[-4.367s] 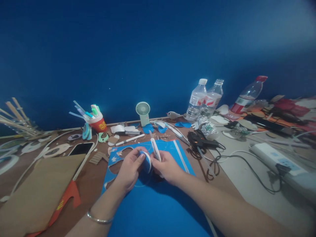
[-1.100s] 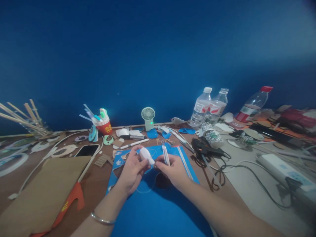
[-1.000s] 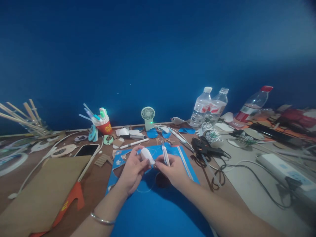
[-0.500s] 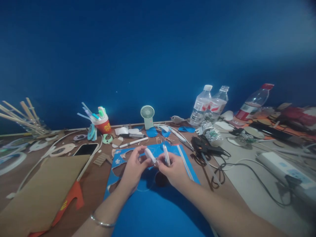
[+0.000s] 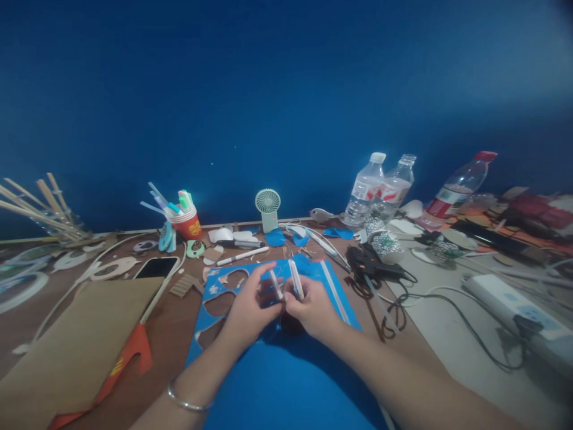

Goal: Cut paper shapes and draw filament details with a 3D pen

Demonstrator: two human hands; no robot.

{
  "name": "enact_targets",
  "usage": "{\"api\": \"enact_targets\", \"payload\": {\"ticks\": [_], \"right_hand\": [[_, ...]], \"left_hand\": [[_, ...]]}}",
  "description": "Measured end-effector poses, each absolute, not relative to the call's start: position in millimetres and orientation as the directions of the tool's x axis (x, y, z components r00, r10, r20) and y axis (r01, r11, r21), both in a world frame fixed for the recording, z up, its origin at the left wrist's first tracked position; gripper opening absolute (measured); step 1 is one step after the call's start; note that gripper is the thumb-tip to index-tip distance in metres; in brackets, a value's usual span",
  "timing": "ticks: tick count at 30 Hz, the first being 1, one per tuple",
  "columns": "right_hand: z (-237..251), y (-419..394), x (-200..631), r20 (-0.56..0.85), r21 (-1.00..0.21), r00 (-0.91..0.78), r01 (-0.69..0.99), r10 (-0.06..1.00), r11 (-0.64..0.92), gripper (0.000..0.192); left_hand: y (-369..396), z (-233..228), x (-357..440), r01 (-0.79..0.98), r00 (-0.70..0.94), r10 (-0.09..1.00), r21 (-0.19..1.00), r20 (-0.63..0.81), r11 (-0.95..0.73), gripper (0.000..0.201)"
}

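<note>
Head view, left hand: the left hand is raised just above the blue sheet, its grip clamped on a small white-edged cut piece, which is turned edge-on to the camera. The pinch at the lower end leaves the upper edge free and facing the other hand.

Head view, right hand: the right hand has its grip clamped on a white knife-like tool, held upright with the tip pointing away from the person. Judged: the tool sits just beside the cut piece so that its edge can be worked; whether the 2 touch cannot be told.

Head view, work surface: the blue sheet lies flat on the bench under both hands and shows several cut-out holes at its far left.

Head view, left surroundings: a cardboard sheet, a phone and a red cup of pens lie well apart from the hands.

Head view, far edge: a small fan stands by the blue wall, with 3 plastic bottles to its right.

Head view, right surroundings: a black glue gun with trailing cord and a white power strip lie near the right forearm.

Head view, obstructions: a white strip lies on the sheet just beside the right hand; scraps and a white pen crowd the space beyond the hands. Judged: none blocks the hands.
</note>
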State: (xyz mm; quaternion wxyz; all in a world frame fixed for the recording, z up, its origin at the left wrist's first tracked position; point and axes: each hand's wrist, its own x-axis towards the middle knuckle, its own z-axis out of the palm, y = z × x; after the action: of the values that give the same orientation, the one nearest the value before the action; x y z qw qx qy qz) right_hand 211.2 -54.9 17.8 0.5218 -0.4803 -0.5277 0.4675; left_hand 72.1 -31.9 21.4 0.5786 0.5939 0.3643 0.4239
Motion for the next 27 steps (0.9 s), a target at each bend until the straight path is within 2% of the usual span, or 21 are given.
{"api": "enact_targets", "payload": {"ticks": [3, 7, 14, 18, 20, 23, 27], "right_hand": [[16.1, -55.3, 211.6, 0.101, -0.995, -0.007, 0.019, 0.995, 0.101, 0.003], [15.3, -53.8, 210.6, 0.101, -0.995, 0.019, 0.011, 0.995, 0.100, 0.005], [13.7, -40.4, 217.4, -0.078, -0.958, 0.210, -0.286, 0.975, -0.015, 0.018], [11.9, -45.9, 216.3, -0.047, -0.909, 0.028, -0.416, 0.999, -0.031, 0.023], [11.4, -49.4, 214.5, -0.039, -0.923, -0.023, -0.381, 0.999, -0.044, 0.026], [10.7, -50.3, 214.3, -0.047, -0.958, 0.000, -0.285, 0.999, -0.045, 0.025], [7.5, -48.1, 215.4, -0.007, -0.972, -0.019, -0.236, 1.000, -0.012, 0.023]], "left_hand": [[-29.5, 17.1, 70.7, 0.002, 0.315, 0.942, 0.993, 0.115, -0.122, 0.053], [-28.3, 16.7, 66.8, 0.044, 0.315, 0.941, 0.988, 0.124, -0.145, 0.050], [-33.3, 20.9, 66.0, -0.052, 0.395, 0.906, 0.988, 0.152, -0.143, 0.052], [-28.4, 19.1, 65.9, 0.001, 0.282, 0.948, 0.988, 0.145, -0.152, 0.053], [-27.1, 19.2, 65.9, 0.047, 0.265, 0.957, 0.990, 0.119, -0.136, 0.053], [-27.6, 20.6, 66.3, 0.075, 0.277, 0.956, 0.989, 0.099, -0.124, 0.054], [-27.8, 19.9, 65.9, 0.101, 0.320, 0.942, 0.985, 0.100, -0.139, 0.054]]}}
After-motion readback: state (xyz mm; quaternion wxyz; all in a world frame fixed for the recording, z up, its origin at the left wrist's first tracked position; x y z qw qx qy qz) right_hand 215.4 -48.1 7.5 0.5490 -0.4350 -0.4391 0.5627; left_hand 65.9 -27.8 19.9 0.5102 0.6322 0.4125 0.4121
